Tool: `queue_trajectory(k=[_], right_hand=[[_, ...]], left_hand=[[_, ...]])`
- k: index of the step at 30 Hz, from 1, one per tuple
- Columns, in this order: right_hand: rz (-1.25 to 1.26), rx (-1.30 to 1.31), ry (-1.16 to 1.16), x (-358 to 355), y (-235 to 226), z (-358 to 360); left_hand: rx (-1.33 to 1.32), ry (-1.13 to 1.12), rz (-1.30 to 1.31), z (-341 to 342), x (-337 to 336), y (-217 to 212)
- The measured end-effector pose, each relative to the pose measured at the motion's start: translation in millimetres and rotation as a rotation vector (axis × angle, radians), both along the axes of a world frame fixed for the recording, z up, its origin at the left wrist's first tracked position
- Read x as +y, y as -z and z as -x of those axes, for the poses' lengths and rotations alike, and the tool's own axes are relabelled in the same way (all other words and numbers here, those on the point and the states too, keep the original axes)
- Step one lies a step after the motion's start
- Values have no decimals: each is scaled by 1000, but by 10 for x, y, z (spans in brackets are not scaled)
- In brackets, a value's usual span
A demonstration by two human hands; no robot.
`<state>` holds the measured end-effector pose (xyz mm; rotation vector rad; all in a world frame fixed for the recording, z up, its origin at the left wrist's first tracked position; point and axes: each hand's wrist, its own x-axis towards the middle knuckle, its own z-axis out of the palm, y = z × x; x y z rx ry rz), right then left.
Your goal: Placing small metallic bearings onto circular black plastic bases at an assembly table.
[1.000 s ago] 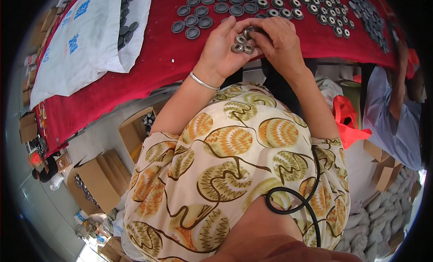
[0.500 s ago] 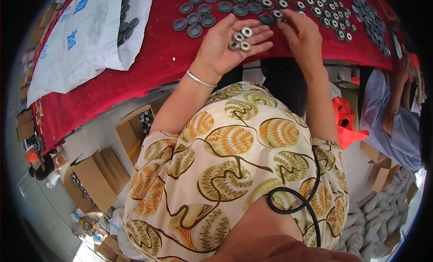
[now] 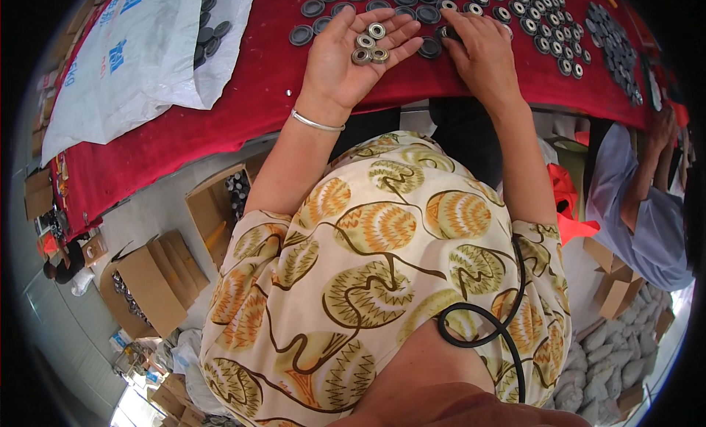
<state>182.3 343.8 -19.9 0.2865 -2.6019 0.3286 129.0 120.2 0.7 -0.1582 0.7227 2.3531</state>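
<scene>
My left hand (image 3: 329, 68) is palm up over the near part of the red table, fingers stretched out. Several small steel ring bearings (image 3: 376, 31) lie on its palm and finger bases. Close by on the right, my right hand (image 3: 487, 65) is palm down, its thumb and fingers bent around a dark round cap (image 3: 445, 33) at the table surface. Its fingers partly hide that cap, so I cannot tell whether a bearing sits in it. Dark round caps (image 3: 301, 35) lie in rows beyond both hands. Toward the right, many caps hold bearings (image 3: 542, 44).
A white woven sack (image 3: 140, 74) with dark caps at its mouth lies on the left of the red tablecloth (image 3: 176, 144). A pile of grey parts (image 3: 616, 52) is at the right. Cardboard boxes (image 3: 158, 284) stand below. Another person's sleeve (image 3: 625, 206) shows at right.
My left hand has shifted left with the bearings on its palm. My right hand has lowered its fingers onto a cap at the table, and the view has shifted slightly.
</scene>
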Motion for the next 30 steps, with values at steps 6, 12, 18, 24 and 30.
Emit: queue_trajectory(k=[6,12,18,24,30], right_hand=[[-20,-20,10,-5,-29,-42],[71,-17,46,18,-42,-94],[27,75,-6,-37,24,-210],[-49,12,28,-98,107,-362],[-101,-4,45,-146,21,-342]], left_hand=[[-23,43,-178,88,15,216],[-8,42,-173,101,-1,271],[-7,39,-182,103,21,264],[-6,50,-199,103,36,291],[11,60,-167,105,49,311]])
